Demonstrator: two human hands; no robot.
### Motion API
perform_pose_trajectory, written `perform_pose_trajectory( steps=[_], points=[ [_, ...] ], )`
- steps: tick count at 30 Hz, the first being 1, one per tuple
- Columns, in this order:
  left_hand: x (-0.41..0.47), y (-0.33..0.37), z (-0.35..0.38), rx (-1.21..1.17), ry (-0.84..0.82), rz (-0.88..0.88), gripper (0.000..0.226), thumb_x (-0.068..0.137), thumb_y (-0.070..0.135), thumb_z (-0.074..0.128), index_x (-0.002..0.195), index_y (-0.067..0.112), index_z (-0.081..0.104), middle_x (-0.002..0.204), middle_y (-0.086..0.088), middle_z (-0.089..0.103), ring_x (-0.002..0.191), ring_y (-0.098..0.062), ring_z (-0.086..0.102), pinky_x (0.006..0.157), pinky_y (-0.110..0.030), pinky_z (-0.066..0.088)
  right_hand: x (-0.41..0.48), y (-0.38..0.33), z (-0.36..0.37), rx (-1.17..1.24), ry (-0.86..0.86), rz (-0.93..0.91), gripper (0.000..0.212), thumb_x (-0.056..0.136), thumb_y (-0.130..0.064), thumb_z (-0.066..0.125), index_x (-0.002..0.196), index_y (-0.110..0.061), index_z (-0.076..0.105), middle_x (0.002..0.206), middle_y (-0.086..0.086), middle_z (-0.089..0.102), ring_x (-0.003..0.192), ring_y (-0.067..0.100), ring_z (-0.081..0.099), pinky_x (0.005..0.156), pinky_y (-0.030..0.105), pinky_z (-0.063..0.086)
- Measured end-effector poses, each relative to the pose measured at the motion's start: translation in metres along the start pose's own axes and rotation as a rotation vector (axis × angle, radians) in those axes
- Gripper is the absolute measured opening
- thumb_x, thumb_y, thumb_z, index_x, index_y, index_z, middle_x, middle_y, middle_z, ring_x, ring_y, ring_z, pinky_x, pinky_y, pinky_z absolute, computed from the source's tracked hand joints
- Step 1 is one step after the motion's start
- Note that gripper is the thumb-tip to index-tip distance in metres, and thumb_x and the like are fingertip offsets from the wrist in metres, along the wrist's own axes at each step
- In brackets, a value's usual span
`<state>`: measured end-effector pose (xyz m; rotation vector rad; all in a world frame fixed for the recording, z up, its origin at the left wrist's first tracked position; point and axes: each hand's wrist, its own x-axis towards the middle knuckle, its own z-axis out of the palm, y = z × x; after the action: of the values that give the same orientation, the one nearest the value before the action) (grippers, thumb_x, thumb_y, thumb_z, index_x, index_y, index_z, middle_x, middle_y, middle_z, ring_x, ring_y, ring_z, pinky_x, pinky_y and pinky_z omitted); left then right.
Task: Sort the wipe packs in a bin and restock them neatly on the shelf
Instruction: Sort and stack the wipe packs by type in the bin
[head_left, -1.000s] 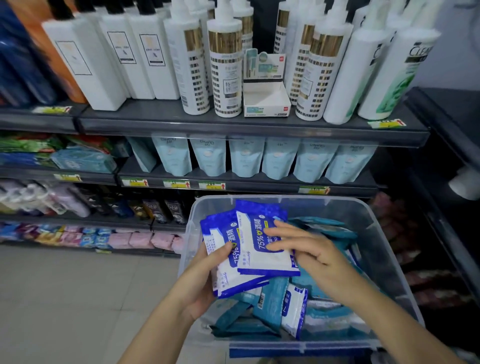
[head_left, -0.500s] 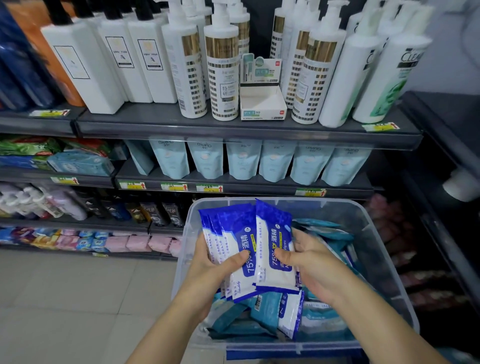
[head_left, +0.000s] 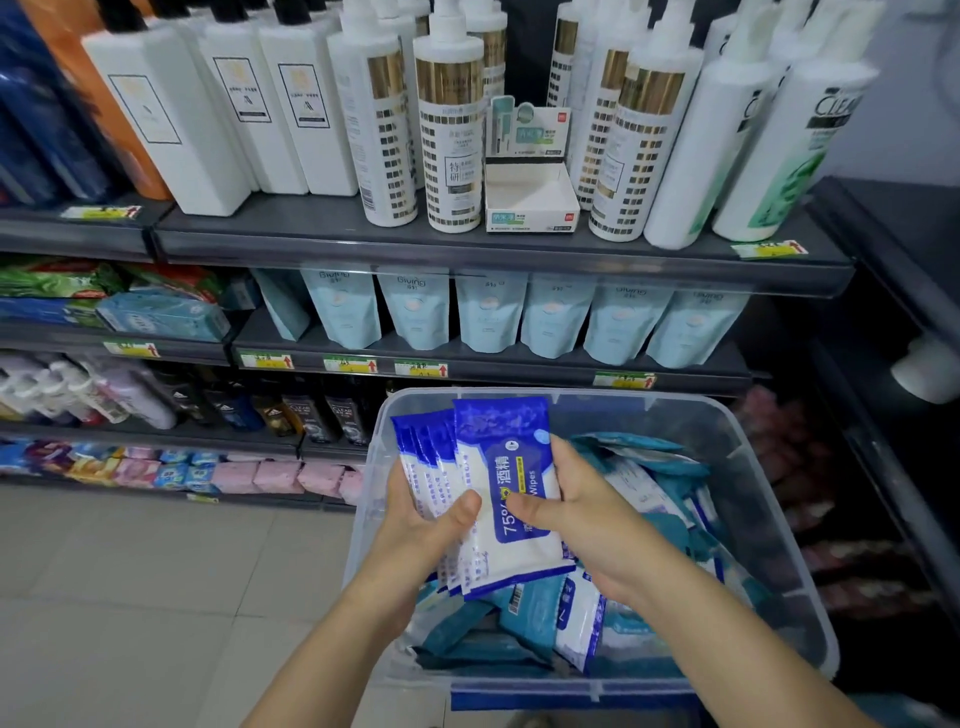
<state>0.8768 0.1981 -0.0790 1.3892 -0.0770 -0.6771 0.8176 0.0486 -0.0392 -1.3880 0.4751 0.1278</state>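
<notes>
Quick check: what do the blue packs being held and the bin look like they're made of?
The blue wipe packs: thin, flexible plastic film, glossy, judging by the crimped edges, wrinkles and sheen. The bin: rigid translucent plastic, smooth, it seems; the floor and the packs show hazily through its walls.

— What can be read on the front wipe pack (head_left: 519, 499), low centre of the frame?
— "75%", "酒精" and "Wipes", white on its blue panel.
— Higher up?
— "CLEA", the rest curving out of sight, on the white-and-green bottle (head_left: 810, 135) at upper right. "特研" on the gold-banded bottle (head_left: 453, 156), upper centre.
— The pale blue pouches (head_left: 415, 312)?
— "Giving" across their tops. "CLEAR" on the dark bottles (head_left: 340, 415), centre left. The price tags (head_left: 421, 368) are too small to read.
</notes>
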Motion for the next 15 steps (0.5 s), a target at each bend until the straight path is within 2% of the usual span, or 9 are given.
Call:
perform_pose_trajectory(
  steps=[2, 4, 7, 11, 13, 15],
  points=[
    [-0.001, 0.003, -0.006, -0.026, -0.001, 0.041, 0.111, 0.032, 0.056, 0.09, 0.127, 0.039, 0.035, 0.115, 0.005, 0.067, 0.102, -0.014, 0.067, 0.074, -0.031, 0.057, 0.001, -0.003, 0.012, -0.052, -0.009, -0.049, 0.045, 0.086, 0.0, 0.063, 0.113, -0.034, 0.051, 0.106, -0.004, 0.07, 0.1, 0.015, 0.066, 0.091, 0.04, 0.053],
    [-0.002, 0.009, -0.013, -0.04, -0.02, 0.076, 0.114, 0.025, 0.052, 0.093, 0.123, 0.039, 0.036, 0.109, 0.006, 0.07, 0.097, -0.013, 0.068, 0.069, -0.026, 0.056, 0.004, -0.007, 0.024, -0.101, -0.027, -0.097, 0.046, 0.086, 0.0, 0.062, 0.111, -0.037, 0.049, 0.109, -0.005, 0.068, 0.1, 0.011, 0.065, 0.089, 0.035, 0.053],
    [-0.003, 0.018, -0.028, -0.032, 0.036, 0.113, 0.093, 0.036, 0.029, 0.086, 0.118, 0.035, 0.042, 0.107, -0.002, 0.071, 0.092, -0.02, 0.07, 0.064, -0.027, 0.056, 0.01, -0.013, 0.043, -0.123, -0.072, -0.129, 0.048, 0.087, -0.001, 0.061, 0.111, -0.04, 0.047, 0.118, -0.002, 0.064, 0.102, 0.011, 0.064, 0.087, 0.033, 0.054],
    [-0.009, 0.018, -0.055, -0.113, 0.15, 0.146, 0.086, 0.042, 0.023, 0.079, 0.121, 0.028, 0.046, 0.106, -0.005, 0.071, 0.089, -0.023, 0.07, 0.064, -0.034, 0.057, 0.021, -0.019, 0.059, 0.062, -0.233, 0.001, 0.04, 0.095, -0.011, 0.052, 0.127, -0.034, 0.048, 0.117, -0.003, 0.066, 0.101, 0.016, 0.066, 0.089, 0.041, 0.053],
    [-0.013, 0.015, -0.069, -0.153, 0.198, 0.147, 0.079, 0.043, 0.023, 0.076, 0.117, 0.027, 0.048, 0.1, -0.001, 0.072, 0.082, -0.019, 0.07, 0.063, -0.033, 0.058, 0.031, -0.014, 0.057, 0.119, -0.266, 0.058, 0.041, 0.094, -0.022, 0.051, 0.133, -0.032, 0.046, 0.128, -0.004, 0.059, 0.113, 0.015, 0.059, 0.097, 0.04, 0.047],
    [-0.019, 0.013, -0.082, -0.224, 0.237, 0.129, 0.071, 0.049, 0.015, 0.072, 0.116, 0.026, 0.05, 0.096, 0.001, 0.072, 0.076, -0.015, 0.07, 0.061, -0.03, 0.058, 0.04, -0.001, 0.048, -0.012, -0.266, 0.071, 0.046, 0.089, -0.027, 0.057, 0.134, -0.03, 0.047, 0.133, -0.009, 0.054, 0.119, 0.007, 0.051, 0.107, 0.035, 0.038]
  ],
)
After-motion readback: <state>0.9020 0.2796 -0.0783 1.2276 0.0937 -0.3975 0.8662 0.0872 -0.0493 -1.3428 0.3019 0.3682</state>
